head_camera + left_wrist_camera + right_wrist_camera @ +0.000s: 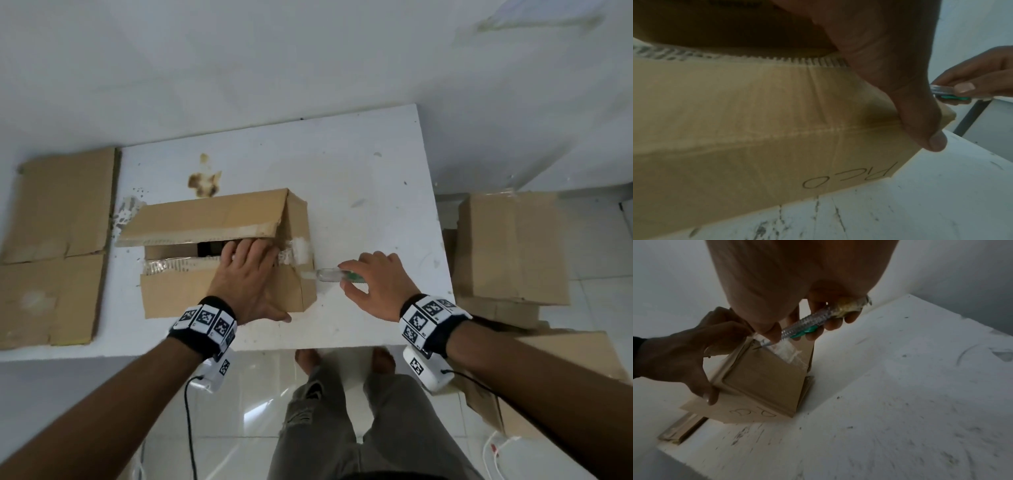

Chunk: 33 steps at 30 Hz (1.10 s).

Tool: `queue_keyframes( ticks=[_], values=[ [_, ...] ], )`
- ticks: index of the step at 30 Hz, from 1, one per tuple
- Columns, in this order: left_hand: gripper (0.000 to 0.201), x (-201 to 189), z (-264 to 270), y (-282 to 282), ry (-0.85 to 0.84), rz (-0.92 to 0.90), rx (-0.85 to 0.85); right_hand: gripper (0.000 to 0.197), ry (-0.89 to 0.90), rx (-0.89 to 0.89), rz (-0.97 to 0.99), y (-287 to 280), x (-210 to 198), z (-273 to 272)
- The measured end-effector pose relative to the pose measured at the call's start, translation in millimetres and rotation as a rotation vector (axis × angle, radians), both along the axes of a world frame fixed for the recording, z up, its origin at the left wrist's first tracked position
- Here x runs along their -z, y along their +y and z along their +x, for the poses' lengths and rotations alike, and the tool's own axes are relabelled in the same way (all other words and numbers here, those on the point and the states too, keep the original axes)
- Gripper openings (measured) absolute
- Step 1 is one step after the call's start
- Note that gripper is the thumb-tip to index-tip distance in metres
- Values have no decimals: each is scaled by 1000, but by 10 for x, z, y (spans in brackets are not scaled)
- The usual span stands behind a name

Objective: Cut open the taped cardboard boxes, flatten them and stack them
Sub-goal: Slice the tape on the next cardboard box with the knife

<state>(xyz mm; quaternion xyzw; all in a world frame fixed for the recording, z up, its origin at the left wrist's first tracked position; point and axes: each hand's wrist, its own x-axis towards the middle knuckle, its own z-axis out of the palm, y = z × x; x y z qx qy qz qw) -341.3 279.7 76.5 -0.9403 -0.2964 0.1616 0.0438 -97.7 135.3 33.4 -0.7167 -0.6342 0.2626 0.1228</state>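
A brown cardboard box [191,287] [756,113] [764,381] stands on the white table [359,192], its top seam split and the far flap raised. My left hand [250,274] [684,356] presses flat on the near top flap at the box's right end, thumb [925,129] down the front face. My right hand [373,281] grips a clear and green utility knife [339,275] [949,94] [807,326]. Its blade [761,345] touches the clear tape [785,350] on the box's right end, near the top edge.
Flattened cardboard [58,246] lies at the table's left end. A closed cardboard box [510,246] and more cardboard [561,377] sit on the tiled floor to the right. A brown stain [203,180] marks the table behind the box. White cables [493,452] lie on the floor.
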Motion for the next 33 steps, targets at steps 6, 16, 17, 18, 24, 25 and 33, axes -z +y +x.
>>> queue_keyframes(
  ticks=[6,16,17,18,24,25,33],
  values=[
    [133,6,100,116,109,-122,36,48,-76,-36,102,54,21,7],
    [130,123,123,118,-48,-407,-192,34,-222,-32,185,218,110,-185],
    [130,124,123,107,-64,-416,-208,34,-239,-21,177,222,103,-219],
    [129,125,122,98,-84,-426,-224,34,-252,-10,171,223,91,-249],
    [131,196,98,121,-102,-365,-230,38,-268,95,126,186,66,-399],
    [133,214,93,139,-92,-336,-229,38,-265,113,115,204,65,-432],
    [137,261,54,158,-111,-349,-341,37,-283,137,133,284,26,-464]
  ],
)
